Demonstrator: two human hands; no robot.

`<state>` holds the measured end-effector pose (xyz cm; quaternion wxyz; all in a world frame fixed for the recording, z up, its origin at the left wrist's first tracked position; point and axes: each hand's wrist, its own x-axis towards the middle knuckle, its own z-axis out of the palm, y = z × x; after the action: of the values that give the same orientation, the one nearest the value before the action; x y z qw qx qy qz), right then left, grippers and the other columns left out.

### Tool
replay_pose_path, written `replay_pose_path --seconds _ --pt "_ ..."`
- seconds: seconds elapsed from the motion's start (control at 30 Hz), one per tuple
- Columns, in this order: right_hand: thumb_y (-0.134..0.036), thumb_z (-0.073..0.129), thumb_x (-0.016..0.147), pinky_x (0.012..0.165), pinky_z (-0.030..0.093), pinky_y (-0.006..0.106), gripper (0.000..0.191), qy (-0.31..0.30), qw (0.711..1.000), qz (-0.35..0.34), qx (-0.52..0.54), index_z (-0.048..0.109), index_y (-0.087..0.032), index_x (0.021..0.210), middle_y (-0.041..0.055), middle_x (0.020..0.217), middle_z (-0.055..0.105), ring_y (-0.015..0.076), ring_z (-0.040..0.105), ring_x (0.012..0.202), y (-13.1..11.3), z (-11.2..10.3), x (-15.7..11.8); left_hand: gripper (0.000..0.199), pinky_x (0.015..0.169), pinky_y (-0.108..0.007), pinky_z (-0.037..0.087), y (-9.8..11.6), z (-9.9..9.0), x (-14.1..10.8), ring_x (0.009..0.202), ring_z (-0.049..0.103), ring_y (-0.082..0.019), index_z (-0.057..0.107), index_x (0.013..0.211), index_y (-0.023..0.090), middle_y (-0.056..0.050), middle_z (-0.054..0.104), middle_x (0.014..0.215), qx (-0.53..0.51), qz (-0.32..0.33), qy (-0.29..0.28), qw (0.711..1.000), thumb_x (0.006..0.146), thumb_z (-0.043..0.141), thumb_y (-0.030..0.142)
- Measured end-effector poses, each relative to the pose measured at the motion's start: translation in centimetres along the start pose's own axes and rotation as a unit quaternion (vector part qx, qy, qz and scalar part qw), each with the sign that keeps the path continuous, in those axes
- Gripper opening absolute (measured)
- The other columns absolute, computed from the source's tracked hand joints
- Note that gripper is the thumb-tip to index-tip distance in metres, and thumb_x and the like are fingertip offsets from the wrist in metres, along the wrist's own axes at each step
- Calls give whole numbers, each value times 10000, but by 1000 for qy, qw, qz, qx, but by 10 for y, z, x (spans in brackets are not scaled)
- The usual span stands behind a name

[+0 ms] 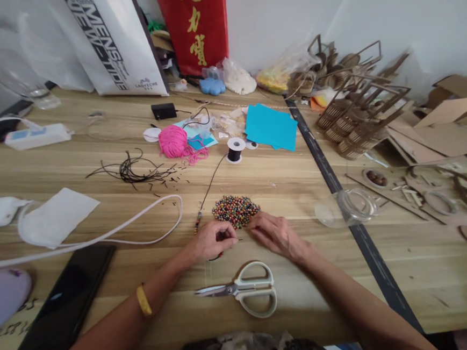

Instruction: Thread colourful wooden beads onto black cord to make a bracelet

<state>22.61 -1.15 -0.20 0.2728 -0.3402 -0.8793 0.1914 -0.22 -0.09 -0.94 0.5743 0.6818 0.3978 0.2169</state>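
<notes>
The beads [236, 210] lie in a loose, many-coloured heap near the middle of the table [320, 303], just beyond the two hands. The left hand [214, 239] rests palm down at the heap's near left, fingers curled and thumb close to the forefinger; what sits between the tips is too small to tell. A black cord [212, 185] runs from a white-rimmed spool [236, 150] down toward this hand, with beads strung on it just above the knuckles; a short beaded stretch also shows below the palm. The right hand [276, 233] reaches in from the other side, its fingers bent and close together, tips at the heap's near right edge; whether they pinch a bead cannot be told. A yellow bracelet [143, 300] circles the left wrist. Scissors [242, 288] lie below the hands, blades pointing left, slightly parted. Left of the spool are a tangle of black strands [130, 169] and pink yarn [173, 142]; blue sheets [271, 127] lie behind it to the right. A phone [66, 304] lies at far left, and a clear cup [355, 206] rests on its side at right.
</notes>
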Motion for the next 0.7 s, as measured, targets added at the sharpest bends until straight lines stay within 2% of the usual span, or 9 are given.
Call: replay_pose_path --seconds 0.17,0.3,0.5,0.7 --pt "-150 522 894 641 474 240 34 21 990 8 139 548 -172 895 62 820 616 138 577 738 -7 15 2 114 500 -172 365 1 -1 0 529 462 -75 587 701 120 23 533 582 -6 -6 -9 1000 745 596 224" --pt "-164 530 891 612 469 233 46 17 985 26 167 576 -165 890 66 820 628 132 573 711 -4 20 0 107 492 -169 356 3 0 0 516 447 -70 583 693 120 25 530 586 0 -9 -5 1000 736 603 216" --pt "-188 534 901 645 478 248 85 0 981 28 193 609 -150 890 79 819 647 140 588 729 -4 16 3 103 494 -165 357 4 0 0 520 449 -69 584 691 121 30 527 580 5 -4 -2 1000 748 601 205" --pt "-253 565 889 543 439 207 123 -10 973 92 210 627 -148 875 58 787 643 114 558 638 -7 15 2 93 501 -171 356 2 0 1 525 456 -71 601 693 118 19 556 598 14 4 2 1000 742 611 197"
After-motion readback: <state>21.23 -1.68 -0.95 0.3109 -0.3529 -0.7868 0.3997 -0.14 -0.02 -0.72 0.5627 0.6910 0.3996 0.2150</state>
